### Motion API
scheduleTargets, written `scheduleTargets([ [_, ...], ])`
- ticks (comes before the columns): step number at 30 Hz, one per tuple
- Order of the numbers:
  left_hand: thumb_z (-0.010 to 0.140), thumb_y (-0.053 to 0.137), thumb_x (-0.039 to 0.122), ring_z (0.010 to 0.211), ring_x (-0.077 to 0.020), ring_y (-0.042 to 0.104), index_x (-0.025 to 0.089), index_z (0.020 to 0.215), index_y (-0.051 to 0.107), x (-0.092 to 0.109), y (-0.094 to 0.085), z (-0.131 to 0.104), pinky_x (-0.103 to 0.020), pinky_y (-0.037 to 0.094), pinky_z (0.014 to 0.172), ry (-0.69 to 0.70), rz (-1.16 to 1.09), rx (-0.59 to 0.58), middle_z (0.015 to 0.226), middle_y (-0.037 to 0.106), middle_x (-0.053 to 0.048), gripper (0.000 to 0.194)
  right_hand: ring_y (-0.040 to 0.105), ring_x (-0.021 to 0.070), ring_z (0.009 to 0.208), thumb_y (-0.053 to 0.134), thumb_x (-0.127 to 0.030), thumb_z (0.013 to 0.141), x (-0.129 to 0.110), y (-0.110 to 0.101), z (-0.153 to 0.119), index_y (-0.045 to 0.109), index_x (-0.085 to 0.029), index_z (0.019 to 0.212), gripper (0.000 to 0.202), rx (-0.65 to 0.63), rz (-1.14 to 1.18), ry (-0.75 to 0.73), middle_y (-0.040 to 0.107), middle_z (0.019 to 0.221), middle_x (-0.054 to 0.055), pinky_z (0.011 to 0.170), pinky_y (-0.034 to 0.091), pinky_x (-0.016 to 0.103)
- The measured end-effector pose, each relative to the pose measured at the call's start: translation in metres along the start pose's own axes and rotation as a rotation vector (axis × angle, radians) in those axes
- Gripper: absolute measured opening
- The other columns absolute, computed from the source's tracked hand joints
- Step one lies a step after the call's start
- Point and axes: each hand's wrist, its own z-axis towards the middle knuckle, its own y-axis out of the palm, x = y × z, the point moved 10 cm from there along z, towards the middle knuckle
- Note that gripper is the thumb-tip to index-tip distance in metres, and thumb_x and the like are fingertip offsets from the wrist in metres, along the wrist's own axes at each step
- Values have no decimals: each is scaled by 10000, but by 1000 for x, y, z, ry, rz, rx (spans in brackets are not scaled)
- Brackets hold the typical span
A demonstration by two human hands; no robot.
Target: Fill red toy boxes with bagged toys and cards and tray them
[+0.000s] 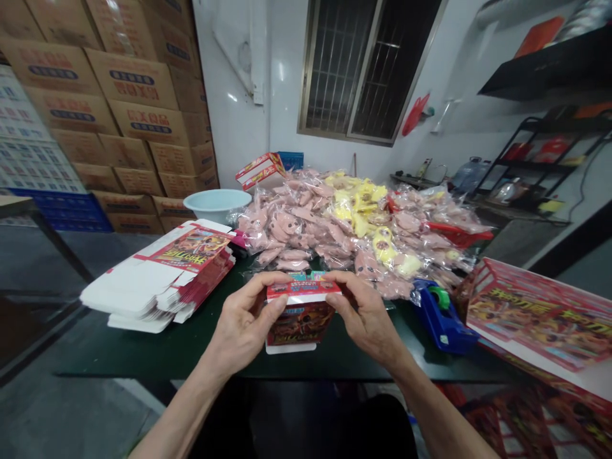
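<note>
Between my two hands is a small red printed box [302, 325], held over the near edge of the dark green table [229, 352]. My left hand [248, 319] grips its upper left corner, thumb on the near face and fingers along the top. At the upper right corner, my right hand [361, 312] pinches in the same way. A white flap sticks out at the bottom of the box. Just beyond it lies a big heap of clear-wrapped pink soft figures [296, 223], with yellow ones [363, 197] among them.
Flattened printed cartons [157, 274] are stacked on the left. A blue tape dispenser [442, 319] with green tape stands on the right, beside a large red display carton [540, 319]. Behind the stack sits a pale blue basin [217, 201]. Brown cardboard boxes [138, 83] line the back left.
</note>
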Motion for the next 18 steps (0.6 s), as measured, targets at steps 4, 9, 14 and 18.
scheduleTargets([
  [4, 770, 646, 265, 909, -193, 616, 174, 834, 683, 0, -5, -3, -255, 498, 779, 77, -89, 130, 933, 663, -65, 117, 620, 170, 807, 506, -233, 883, -8, -1, 1, 620, -230, 958, 136, 7, -43, -26, 667, 875, 28, 724, 506, 297],
  [9, 747, 673, 226, 908, -210, 611, 177, 797, 712, -1, -3, -2, -305, 494, 796, 110, -156, 80, 898, 664, -78, 80, 629, 168, 804, 525, -227, 872, -8, -6, -1, 655, -237, 917, 138, 25, -4, 2, 687, 874, 24, 691, 508, 281],
  [14, 797, 614, 196, 965, -225, 607, 198, 855, 716, 3, 0, -3, -341, 493, 826, 172, -77, 4, 1007, 642, -94, 117, 619, 166, 845, 519, -182, 873, -10, -4, -6, 654, -233, 990, 187, 20, 20, -26, 683, 904, 35, 752, 504, 302],
  [18, 834, 549, 165, 990, -213, 606, 204, 912, 695, 13, 2, -6, -344, 476, 871, 274, 120, 7, 1030, 649, -85, 169, 614, 169, 908, 495, -152, 879, -10, -4, -9, 642, -229, 1039, 231, 59, 11, -55, 673, 963, 52, 807, 500, 318],
])
